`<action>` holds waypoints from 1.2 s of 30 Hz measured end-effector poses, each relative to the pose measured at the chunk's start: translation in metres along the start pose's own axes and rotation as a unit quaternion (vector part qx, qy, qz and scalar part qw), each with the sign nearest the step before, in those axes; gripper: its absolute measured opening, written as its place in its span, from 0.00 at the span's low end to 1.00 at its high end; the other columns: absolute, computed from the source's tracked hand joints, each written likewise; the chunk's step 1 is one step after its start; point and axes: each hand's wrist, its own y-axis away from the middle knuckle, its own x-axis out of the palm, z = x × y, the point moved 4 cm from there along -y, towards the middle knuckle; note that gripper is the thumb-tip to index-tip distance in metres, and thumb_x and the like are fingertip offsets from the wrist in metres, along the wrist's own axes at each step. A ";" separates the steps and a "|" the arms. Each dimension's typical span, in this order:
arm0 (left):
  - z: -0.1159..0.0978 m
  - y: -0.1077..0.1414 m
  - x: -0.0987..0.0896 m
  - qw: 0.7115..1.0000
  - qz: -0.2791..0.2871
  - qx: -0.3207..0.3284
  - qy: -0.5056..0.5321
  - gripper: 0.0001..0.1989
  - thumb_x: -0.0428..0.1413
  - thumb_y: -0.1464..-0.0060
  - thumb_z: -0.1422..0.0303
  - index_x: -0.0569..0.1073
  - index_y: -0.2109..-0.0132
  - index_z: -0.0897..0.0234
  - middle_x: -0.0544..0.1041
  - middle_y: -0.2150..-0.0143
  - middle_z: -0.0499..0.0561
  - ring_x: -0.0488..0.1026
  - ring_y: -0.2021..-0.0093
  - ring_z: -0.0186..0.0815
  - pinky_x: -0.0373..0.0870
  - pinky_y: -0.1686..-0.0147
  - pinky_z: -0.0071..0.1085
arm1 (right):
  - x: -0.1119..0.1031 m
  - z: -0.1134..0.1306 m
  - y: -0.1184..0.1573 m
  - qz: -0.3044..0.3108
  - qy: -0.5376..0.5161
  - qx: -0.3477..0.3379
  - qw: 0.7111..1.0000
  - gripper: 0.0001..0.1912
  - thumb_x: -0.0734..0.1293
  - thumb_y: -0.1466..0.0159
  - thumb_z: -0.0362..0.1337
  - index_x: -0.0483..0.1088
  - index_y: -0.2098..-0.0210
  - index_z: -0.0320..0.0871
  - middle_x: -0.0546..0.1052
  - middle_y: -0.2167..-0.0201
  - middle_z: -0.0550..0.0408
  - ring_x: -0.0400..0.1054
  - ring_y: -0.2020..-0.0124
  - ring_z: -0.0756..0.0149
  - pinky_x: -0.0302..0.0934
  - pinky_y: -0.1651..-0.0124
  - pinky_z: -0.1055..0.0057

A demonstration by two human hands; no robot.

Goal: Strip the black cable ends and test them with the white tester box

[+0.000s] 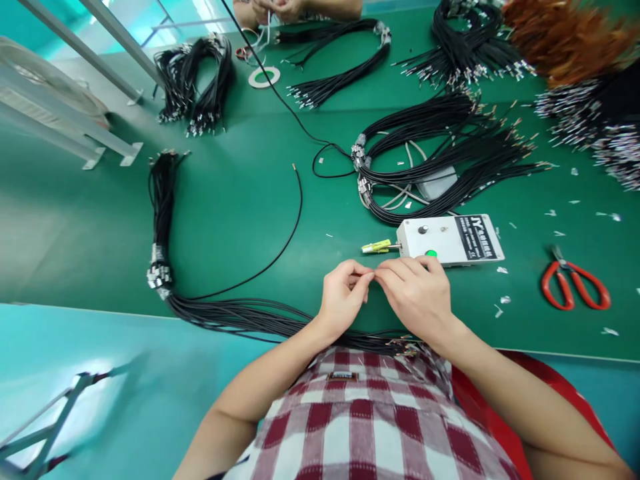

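My left hand (344, 293) and my right hand (416, 292) meet fingertip to fingertip near the table's front edge. Both are closed in a pinch; whatever lies between the fingers is too small and covered to make out. Just beyond my right hand sits a white control box (436, 235) with a knob, a green button and a yellow-green clip (377, 247) at its left end. Below my hands, a bundle of black cables (235, 312) runs along the table edge to my apron, its stripped ends beside my right wrist. One single black cable (285, 248) curves away from it.
Red-handled pliers (564, 279) lie at right among white scraps. More black cable bundles (420, 167) lie behind the box and across the back. A roll of tape (264, 77) is at back left, near metal posts (120, 47). Another person's hands (280, 9) work opposite.
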 end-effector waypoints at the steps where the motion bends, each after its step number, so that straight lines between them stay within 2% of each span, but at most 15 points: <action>1: 0.000 -0.001 -0.001 1.000 0.002 -0.003 0.000 0.10 0.60 0.43 0.63 0.71 0.67 0.65 0.69 0.78 0.43 0.67 0.81 0.26 0.64 0.79 0.24 | 0.001 -0.001 -0.002 0.001 0.001 -0.009 1.000 0.09 0.63 0.31 0.30 0.75 0.63 0.43 0.83 0.63 0.55 0.72 0.63 0.63 0.52 0.56 0.60; 6: -0.002 -0.014 -0.013 1.000 -0.021 -0.006 0.012 0.12 0.61 0.44 0.61 0.70 0.67 0.65 0.68 0.82 0.42 0.66 0.82 0.26 0.61 0.80 0.23 | 0.008 -0.023 -0.013 -0.004 0.012 -0.002 1.000 0.08 0.63 0.30 0.34 0.75 0.60 0.44 0.82 0.58 0.54 0.72 0.58 0.61 0.50 0.54 0.59; 10: -0.001 -0.027 -0.020 0.999 -0.027 -0.026 0.018 0.14 0.62 0.46 0.59 0.69 0.68 0.64 0.68 0.85 0.42 0.63 0.85 0.26 0.56 0.82 0.23 | 0.020 -0.036 -0.022 0.050 0.042 -0.011 0.998 0.07 0.65 0.32 0.33 0.74 0.56 0.40 0.81 0.55 0.48 0.70 0.54 0.56 0.49 0.53 0.58; 16: 0.001 -0.038 -0.022 0.999 -0.033 -0.031 0.008 0.14 0.62 0.47 0.60 0.69 0.68 0.64 0.68 0.85 0.41 0.64 0.85 0.26 0.56 0.82 0.22 | 0.035 -0.038 -0.026 0.075 0.111 -0.032 0.990 0.08 0.63 0.33 0.28 0.73 0.57 0.38 0.79 0.58 0.47 0.68 0.58 0.57 0.48 0.52 0.59; 23: 0.003 -0.048 -0.024 0.999 -0.040 -0.032 -0.011 0.11 0.61 0.46 0.63 0.69 0.68 0.64 0.68 0.84 0.41 0.65 0.85 0.26 0.58 0.82 0.22 | 0.042 -0.046 -0.035 0.103 0.107 -0.040 0.988 0.09 0.62 0.35 0.26 0.73 0.68 0.41 0.77 0.70 0.53 0.66 0.66 0.61 0.46 0.55 0.62; 30: 0.011 -0.055 -0.021 0.998 -0.031 -0.038 -0.032 0.09 0.60 0.45 0.65 0.69 0.68 0.64 0.67 0.85 0.41 0.64 0.85 0.25 0.58 0.83 0.22 | 0.039 -0.046 -0.041 0.144 0.100 -0.037 0.984 0.10 0.62 0.35 0.26 0.73 0.68 0.42 0.78 0.70 0.54 0.68 0.66 0.60 0.45 0.56 0.62; 36: 0.013 -0.059 -0.020 0.998 -0.029 -0.045 -0.040 0.09 0.60 0.45 0.65 0.69 0.68 0.65 0.68 0.85 0.41 0.65 0.86 0.25 0.57 0.82 0.21 | 0.039 -0.047 -0.042 0.151 0.096 -0.032 0.983 0.09 0.62 0.35 0.26 0.72 0.68 0.42 0.77 0.69 0.54 0.68 0.65 0.60 0.45 0.55 0.62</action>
